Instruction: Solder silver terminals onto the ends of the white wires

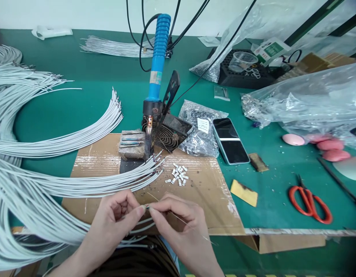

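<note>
Both hands meet at the front of the cardboard sheet (pixel 201 200). My left hand (pixel 116 219) is closed, thumb and index finger pinching a tiny piece (pixel 147 207) too small to name. My right hand (pixel 182 223) is pinched against the same piece from the other side. A thin solder wire (pixel 179 218) runs through the fingers of my right hand, one end sticking up past the fingertips. Just beyond lies a bundle of white cables (pixel 108 184), tips pointing right. Small white connectors (pixel 179 175) sit in a loose pile ahead of my right hand.
A blue-handled soldering iron (pixel 159 57) stands in its holder behind the cardboard. More white cables (pixel 65 142) curve in from the left. To the right are a phone (pixel 231 140), a yellow sponge (pixel 244 193), red-handled scissors (pixel 310 204) and plastic bags (pixel 307 96).
</note>
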Tool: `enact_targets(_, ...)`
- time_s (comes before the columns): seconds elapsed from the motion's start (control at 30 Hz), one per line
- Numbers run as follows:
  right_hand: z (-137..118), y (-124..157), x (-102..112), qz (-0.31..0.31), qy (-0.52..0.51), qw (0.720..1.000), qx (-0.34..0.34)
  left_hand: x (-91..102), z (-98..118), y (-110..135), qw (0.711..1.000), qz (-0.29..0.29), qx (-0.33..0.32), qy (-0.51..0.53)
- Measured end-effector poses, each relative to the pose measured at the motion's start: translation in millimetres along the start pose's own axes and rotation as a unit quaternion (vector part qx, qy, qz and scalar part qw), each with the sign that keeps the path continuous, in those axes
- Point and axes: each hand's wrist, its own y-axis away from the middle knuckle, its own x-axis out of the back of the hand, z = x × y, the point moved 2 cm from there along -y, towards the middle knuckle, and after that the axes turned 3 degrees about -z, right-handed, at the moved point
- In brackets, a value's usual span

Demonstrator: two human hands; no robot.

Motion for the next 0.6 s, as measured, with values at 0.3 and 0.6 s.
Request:
enact_targets(0.3, 7, 3, -16, 0.104, 0.018, 0.993, 0.049, -3.6, -16, -1, 0.996, 0.008, -0.088, 0.022)
enact_targets(0.6, -1, 9, -20, 0.122, 0.196, 0.924, 0.306, -1.2, -7, -2, 0.986, 0.008, 0.004, 0.167)
